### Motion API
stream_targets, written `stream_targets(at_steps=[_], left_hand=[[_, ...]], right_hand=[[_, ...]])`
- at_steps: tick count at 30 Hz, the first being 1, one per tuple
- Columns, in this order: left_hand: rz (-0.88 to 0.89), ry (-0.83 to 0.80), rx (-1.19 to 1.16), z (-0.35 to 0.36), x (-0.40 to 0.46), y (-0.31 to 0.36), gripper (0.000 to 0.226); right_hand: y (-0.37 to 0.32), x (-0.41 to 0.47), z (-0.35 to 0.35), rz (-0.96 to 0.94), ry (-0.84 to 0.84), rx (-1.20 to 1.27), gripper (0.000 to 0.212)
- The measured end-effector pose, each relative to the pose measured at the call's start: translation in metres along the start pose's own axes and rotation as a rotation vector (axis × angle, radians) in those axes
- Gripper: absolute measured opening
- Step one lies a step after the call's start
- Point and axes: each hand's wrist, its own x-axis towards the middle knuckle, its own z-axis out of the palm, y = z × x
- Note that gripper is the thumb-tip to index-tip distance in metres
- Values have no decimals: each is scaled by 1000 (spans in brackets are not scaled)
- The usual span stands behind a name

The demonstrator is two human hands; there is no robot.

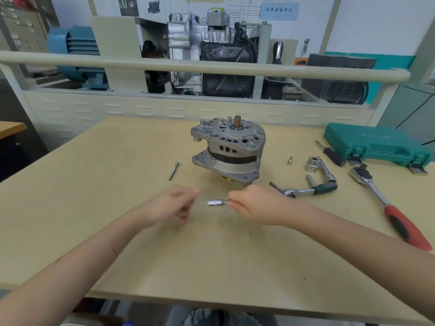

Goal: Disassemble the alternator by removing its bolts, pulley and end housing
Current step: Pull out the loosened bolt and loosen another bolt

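The silver alternator [229,150] stands on the wooden bench with its copper shaft end pointing up and its pulley side down. One long bolt [173,171] lies loose on the bench to its left. In front of the alternator my right hand [251,204] pinches the thin end of a small tool with a silver socket [215,203] that sticks out leftward. My left hand [175,204] hovers just left of that socket, blurred, fingers loosely curled and not touching it; whether it holds something tiny I cannot tell.
Right of the alternator lie a small socket [290,160], a large socket on an extension [314,164], a green-collared ratchet [306,189] and a red-handled ratchet [388,203]. A closed green tool case [376,144] and a black-handled driver [332,154] sit far right. Engine display behind the rail.
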Motion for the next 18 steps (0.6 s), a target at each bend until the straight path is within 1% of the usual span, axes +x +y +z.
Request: stream_targets(at_steps=[1,2,3,4,5,7,8,9,10,11,12,13,14,15,16,17,18], left_hand=[[-29,137,-20,-10,0,-3,43],[-39,260,-38,-21,1,-6,43],[-38,356,-55,-31,3,-8,43],[-29,421,-68,-39,4,-8,43],[-12,468,-79,-44,7,-8,42],[25,527,-105,-46,12,-5,42],[36,546,-117,-44,13,-4,41],[42,559,-126,-42,14,-3,41],[41,566,-134,-38,14,-4,41],[34,567,-140,-35,13,-6,40],[23,564,-142,-29,12,-9,40],[10,547,-132,-22,11,-12,39],[2,525,-120,-15,11,-14,39],[-2,514,-122,-8,12,-15,39],[-12,501,-130,-2,13,-16,39],[-21,492,-137,4,15,-16,39],[-21,489,-144,7,16,-15,39]], right_hand=[[1,-2,-6,55,-80,-26,27],[4,-3,-16,88,-124,-55,27],[7,-4,-31,104,-127,-70,26],[9,-5,-50,93,-61,-33,25],[11,-6,-75,75,106,61,23],[5,-11,-121,-7,621,244,23],[5,-17,-132,-113,952,418,23],[2,-23,-132,-161,1125,646,24],[-2,-28,-114,-115,1102,753,26],[-6,-29,-87,-24,942,686,29],[-16,-32,-60,124,543,433,33],[-20,-37,-29,172,188,282,36],[-17,-36,-10,102,-10,-29,37],[-13,-32,-12,66,-101,-209,35],[-7,-29,-18,16,-39,-245,32],[0,-28,-34,1,95,-197,31],[7,-25,-51,32,230,-110,32]])
